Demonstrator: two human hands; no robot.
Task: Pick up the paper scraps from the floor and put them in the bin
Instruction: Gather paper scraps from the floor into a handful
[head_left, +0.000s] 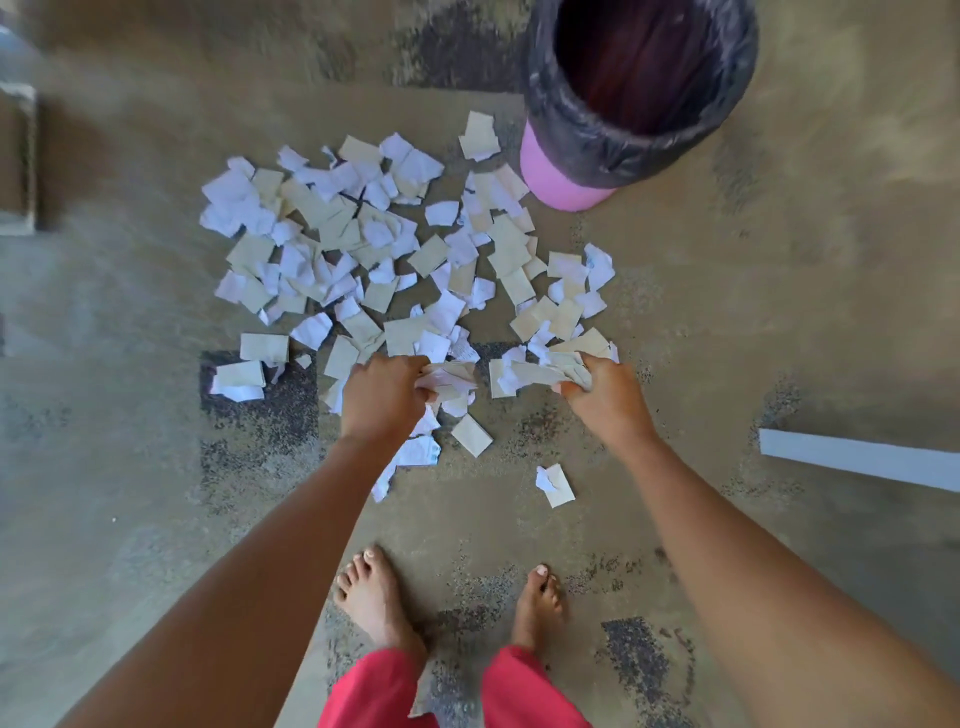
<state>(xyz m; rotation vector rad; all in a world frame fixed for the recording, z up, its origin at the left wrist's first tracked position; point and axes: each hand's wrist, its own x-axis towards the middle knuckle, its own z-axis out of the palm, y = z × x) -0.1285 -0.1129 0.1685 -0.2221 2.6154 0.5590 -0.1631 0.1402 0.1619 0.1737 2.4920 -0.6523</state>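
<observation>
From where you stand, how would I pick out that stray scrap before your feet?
Start at the pink bin and follow the spread of paper scraps down toward the feet. Below the right hand, one tan scrap lies by itself on the floor, a crumpled white bit on its left corner; no other piece touches them.

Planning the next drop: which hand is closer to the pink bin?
Right. The right hand grips scraps almost directly in front of the bin; the left hand grips scraps farther to the left.

One bin (558, 171), two hands (382, 397) (608, 397), two bare feet (371, 597) (537, 605), dozens of paper scraps (332, 213)
</observation>
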